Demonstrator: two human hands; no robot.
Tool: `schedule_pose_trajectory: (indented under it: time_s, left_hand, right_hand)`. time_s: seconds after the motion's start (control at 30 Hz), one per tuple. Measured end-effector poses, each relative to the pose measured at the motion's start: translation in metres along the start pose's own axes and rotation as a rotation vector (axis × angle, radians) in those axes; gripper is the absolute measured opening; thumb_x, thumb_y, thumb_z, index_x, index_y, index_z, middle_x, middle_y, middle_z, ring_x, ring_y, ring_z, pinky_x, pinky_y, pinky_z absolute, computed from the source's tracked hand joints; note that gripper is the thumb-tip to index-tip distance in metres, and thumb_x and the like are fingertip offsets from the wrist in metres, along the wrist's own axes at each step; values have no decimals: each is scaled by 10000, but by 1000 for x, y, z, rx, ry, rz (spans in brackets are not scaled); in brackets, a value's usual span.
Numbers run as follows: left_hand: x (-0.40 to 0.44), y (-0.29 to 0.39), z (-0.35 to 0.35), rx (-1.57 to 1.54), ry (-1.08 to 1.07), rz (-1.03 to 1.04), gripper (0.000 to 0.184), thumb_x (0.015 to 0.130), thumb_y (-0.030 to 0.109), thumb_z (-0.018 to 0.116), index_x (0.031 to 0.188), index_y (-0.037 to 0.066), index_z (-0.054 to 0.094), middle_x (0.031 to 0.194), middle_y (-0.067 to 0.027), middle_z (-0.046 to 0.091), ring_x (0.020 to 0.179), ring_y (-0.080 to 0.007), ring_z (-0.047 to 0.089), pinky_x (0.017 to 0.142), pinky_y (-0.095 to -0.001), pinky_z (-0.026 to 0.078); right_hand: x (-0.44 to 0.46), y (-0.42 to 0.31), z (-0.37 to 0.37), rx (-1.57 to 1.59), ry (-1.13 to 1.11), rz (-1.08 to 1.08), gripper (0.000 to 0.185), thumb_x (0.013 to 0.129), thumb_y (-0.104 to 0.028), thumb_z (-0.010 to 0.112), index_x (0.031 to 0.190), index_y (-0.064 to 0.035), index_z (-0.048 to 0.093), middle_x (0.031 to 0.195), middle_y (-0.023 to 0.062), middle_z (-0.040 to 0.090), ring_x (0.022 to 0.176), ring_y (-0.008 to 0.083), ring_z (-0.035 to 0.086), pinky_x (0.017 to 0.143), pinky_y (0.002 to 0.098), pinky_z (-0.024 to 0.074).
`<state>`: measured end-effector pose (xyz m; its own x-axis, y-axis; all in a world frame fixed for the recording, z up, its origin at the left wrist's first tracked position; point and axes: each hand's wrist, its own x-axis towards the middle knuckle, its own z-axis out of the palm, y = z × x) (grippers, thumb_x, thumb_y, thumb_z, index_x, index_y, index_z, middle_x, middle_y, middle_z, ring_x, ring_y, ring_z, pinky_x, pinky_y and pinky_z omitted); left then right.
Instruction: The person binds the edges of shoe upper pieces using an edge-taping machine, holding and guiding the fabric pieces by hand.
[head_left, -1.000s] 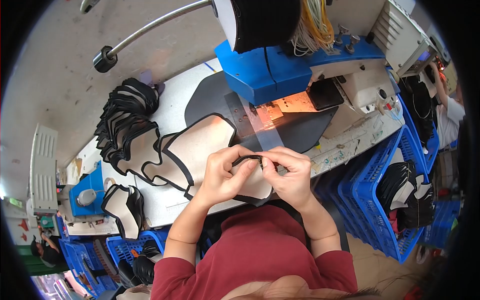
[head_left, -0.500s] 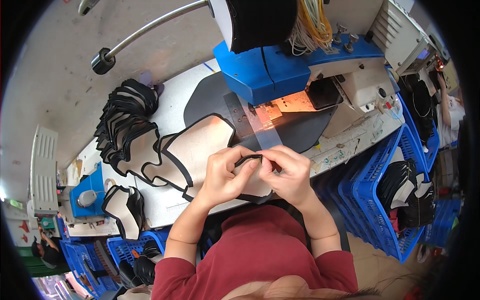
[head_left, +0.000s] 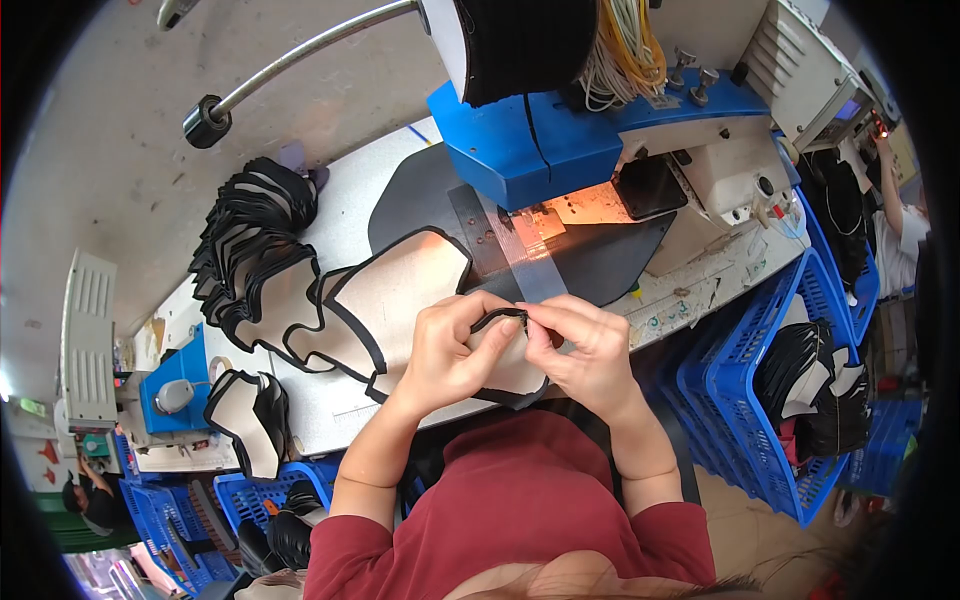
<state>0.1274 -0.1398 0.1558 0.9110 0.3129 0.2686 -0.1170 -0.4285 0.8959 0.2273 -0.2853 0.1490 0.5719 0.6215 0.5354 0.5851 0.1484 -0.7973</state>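
Note:
My left hand [head_left: 450, 350] pinches the black edge binding of a cream fabric panel [head_left: 512, 370] between thumb and fingers. Close beside it, my right hand [head_left: 583, 345] has thumb and forefinger closed on the end of the same dark binding. The binding bends up between the two hands, and fingers hide part of it. Beneath and beyond my left hand lies a wide cream area edged in black [head_left: 405, 285]; whether it belongs to the held panel I cannot tell. Leftward, overlapping black-edged panels [head_left: 275, 310] run into a thick stack [head_left: 250, 220].
A blue-covered sewing machine [head_left: 525, 150] with a lit work area stands ahead, a large black spool [head_left: 520, 50] above it. More panels [head_left: 248, 425] lie at the left table edge. Blue crates [head_left: 745, 390] stand at right. Other people are at far left and far right.
My right hand has shifted slightly to the right, its fingers a little more spread from the binding. My left hand and the panels stay in place.

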Motion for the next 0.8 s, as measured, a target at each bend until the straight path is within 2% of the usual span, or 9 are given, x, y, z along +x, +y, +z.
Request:
schedule_pose_trajectory:
  time_s: [0.1,0.2,0.3,0.5,0.6,0.67,0.8]
  left_hand:
    - [0,0,-1,19,-17,-5,173,895,129,645,900,-45,646,731,-40,644,667,-63,547,595,-219,438]
    - [1,2,-3,16,-35,-10,175,896,128,645,902,-47,650,731,-43,644,664,-64,547,593,-218,436]
    - [0,1,-3,-8,-45,-27,175,896,125,646,909,-50,655,733,-48,645,669,-68,556,596,-218,441]
    - [0,1,-1,-20,-29,-30,180,889,117,650,928,-58,661,762,-67,660,699,-78,580,613,-221,452]
    - [0,-2,1,17,-19,9,179,883,112,652,929,-60,664,774,-75,666,703,-78,582,614,-221,449]
    - [1,2,0,53,-27,32,177,880,110,654,927,-60,667,774,-77,666,698,-79,581,611,-223,447]
    - [1,6,-3,-17,-40,-62,178,871,118,664,917,-54,672,752,-73,656,680,-82,575,599,-230,439]
  right_hand:
    - [-1,0,3,-35,30,-9,196,788,70,648,978,56,695,768,81,652,632,102,592,549,251,483]
    - [-2,5,2,200,-2,168,183,792,71,645,967,59,697,772,84,659,636,98,593,553,255,487]
    - [-2,10,1,343,2,229,167,801,65,643,960,63,697,791,85,666,655,92,600,565,242,493]
    - [4,2,-8,150,-30,81,148,794,66,651,936,63,691,798,83,661,671,107,621,588,220,506]
    - [4,-2,-4,32,25,-25,129,780,76,656,905,62,682,790,77,658,656,109,620,579,222,502]
    - [3,0,-4,44,16,23,124,776,81,654,895,57,678,788,76,654,649,108,619,577,221,502]
    - [2,9,-10,164,27,186,117,810,93,623,901,50,684,822,80,664,688,93,618,593,219,500]
